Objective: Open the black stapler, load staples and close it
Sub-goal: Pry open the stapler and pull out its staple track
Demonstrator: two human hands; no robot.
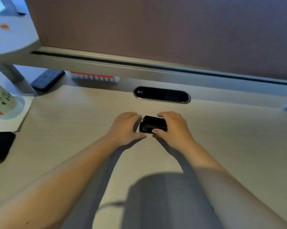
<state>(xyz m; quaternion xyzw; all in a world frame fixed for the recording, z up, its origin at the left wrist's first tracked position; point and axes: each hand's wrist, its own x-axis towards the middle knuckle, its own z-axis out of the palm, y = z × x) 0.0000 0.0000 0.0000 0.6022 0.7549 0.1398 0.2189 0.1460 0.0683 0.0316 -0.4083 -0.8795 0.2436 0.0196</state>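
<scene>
A small black stapler (153, 124) lies on the light wooden desk (73, 129), a little past the middle. My right hand (174, 128) grips its right end, thumb at the near side and fingers over the far side. My left hand (125, 128) rests at the stapler's left end, with the thumb touching its near left corner and the fingers curled by its far left edge. The stapler's top looks down against its base. No loose staples show in the blurred view.
A black oval cable port (161, 95) sits behind the stapler. A brown partition (156, 30) closes off the back. At the left stand a monitor base (12, 37), a printed cup (3, 100), a dark pad (47, 80) and a black object (0, 147).
</scene>
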